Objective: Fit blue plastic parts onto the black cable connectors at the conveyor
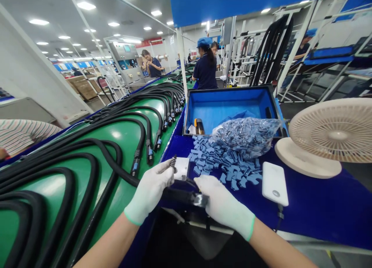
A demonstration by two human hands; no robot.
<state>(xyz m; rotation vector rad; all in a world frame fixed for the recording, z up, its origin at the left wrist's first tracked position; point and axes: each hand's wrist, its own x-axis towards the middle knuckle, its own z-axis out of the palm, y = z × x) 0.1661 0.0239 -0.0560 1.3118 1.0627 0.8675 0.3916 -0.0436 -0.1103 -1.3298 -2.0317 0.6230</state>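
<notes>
My left hand, in a white glove, is closed on a small black ribbed piece that sticks up from its fingertips. My gloved right hand is closed at the end of a black hose; its fingertips are at a thin dark part, too blurred to name. The hose end lies between my hands and has a shiny tip. Just behind the hands is a white block. Loose blue clips are scattered on the blue table beyond my right hand.
Black hoses cover the green conveyor at left. A clear bag of blue clips leans at a blue bin holding a bottle. At right are a white power bank and a fan. Other people stand farther back.
</notes>
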